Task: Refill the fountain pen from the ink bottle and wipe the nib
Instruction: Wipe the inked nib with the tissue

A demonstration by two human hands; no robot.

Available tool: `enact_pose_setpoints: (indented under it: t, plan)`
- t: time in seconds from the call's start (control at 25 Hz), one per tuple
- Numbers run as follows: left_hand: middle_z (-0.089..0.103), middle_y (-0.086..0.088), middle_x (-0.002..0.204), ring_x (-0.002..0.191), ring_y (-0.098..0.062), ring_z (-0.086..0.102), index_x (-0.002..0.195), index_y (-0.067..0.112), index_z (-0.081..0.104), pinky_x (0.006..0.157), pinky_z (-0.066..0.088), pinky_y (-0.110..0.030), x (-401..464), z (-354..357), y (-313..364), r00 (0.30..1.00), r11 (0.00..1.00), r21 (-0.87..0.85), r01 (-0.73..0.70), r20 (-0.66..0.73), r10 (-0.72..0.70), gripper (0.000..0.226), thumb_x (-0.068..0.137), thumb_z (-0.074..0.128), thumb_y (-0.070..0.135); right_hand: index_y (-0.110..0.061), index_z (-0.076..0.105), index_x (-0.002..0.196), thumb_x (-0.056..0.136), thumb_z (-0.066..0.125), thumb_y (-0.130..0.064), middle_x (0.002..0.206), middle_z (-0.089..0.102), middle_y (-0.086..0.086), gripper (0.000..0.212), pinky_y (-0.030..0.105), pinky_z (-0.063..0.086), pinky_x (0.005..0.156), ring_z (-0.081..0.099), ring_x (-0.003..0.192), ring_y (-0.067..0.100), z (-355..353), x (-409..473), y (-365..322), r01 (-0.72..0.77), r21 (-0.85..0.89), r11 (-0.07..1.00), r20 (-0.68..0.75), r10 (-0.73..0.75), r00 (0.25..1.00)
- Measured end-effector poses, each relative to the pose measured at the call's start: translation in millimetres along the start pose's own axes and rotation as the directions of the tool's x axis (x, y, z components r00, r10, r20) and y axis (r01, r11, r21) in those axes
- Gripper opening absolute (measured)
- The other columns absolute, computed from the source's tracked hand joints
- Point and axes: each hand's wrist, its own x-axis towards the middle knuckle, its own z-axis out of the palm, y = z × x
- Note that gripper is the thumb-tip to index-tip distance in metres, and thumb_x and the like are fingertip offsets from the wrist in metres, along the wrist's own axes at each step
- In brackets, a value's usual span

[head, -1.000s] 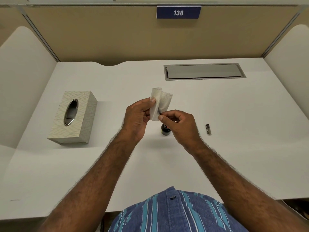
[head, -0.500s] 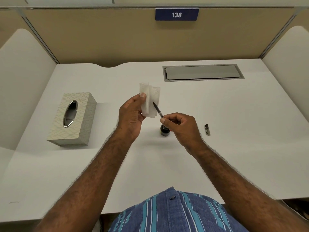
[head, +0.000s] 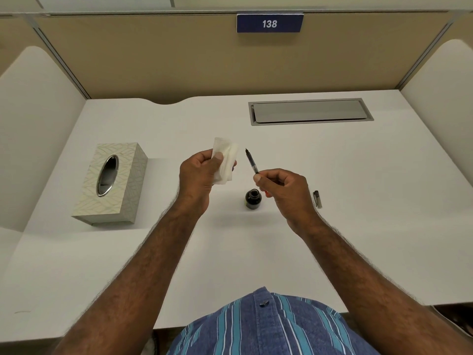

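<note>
We see the left hand (head: 202, 172) raised above the bench (head: 358, 201), its fingers closed around a folded white tissue (head: 226, 160) with the thumb pressed on its front. The right hand (head: 284, 193) hangs just to the right, fingers pinched on the lower end of the fountain pen (head: 252, 161), whose nib points up and away, clear of the tissue. The open ink bottle (head: 253, 199) stands on the bench below and between the two hands. A pen cap (head: 317, 199) lies right of the right hand; a tissue box (head: 112, 183) sits well to the left.
</note>
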Motion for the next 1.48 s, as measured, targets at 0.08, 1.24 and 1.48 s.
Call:
enact_pose_setpoints:
  t: [0.08,1.24,1.48]
  plan:
    - [0.081,-0.02,0.093,0.067,-0.018,0.078,0.123,0.004,0.066,0.056,0.056,-0.022,-2,1,1,1.0,0.998,0.069,0.002,-0.026,0.0,0.025,0.103,0.064,0.02,-0.016,0.084,0.093,0.09,0.085,-0.023,0.079,0.078,-0.006,0.008,0.024,0.054,0.074,0.066,0.073,0.009,0,0,0,0.005,0.003,1.0,0.001,-0.005,1.0]
    - [0.072,-0.015,0.133,0.121,-0.027,0.071,0.138,0.001,0.063,0.096,0.059,-0.036,-3,-29,15,0.867,0.982,-0.091,0.163,0.488,-0.098,0.047,0.099,0.039,-0.008,-0.021,0.084,0.091,0.089,0.085,-0.026,0.086,0.082,-0.002,0.005,0.031,0.061,0.08,0.073,0.08,0.014,6,-4,-3,0.073,-0.109,0.991,0.054,-0.068,0.996]
    - [0.075,-0.014,0.128,0.117,-0.027,0.073,0.133,0.005,0.068,0.093,0.059,-0.033,-9,-12,4,0.903,0.986,-0.152,0.06,0.43,0.011,0.031,0.104,0.057,0.007,-0.019,0.084,0.091,0.089,0.086,-0.027,0.084,0.082,0.002,0.008,0.036,0.063,0.078,0.074,0.076,0.017,10,-7,-5,0.086,-0.116,0.99,0.058,-0.08,0.995]
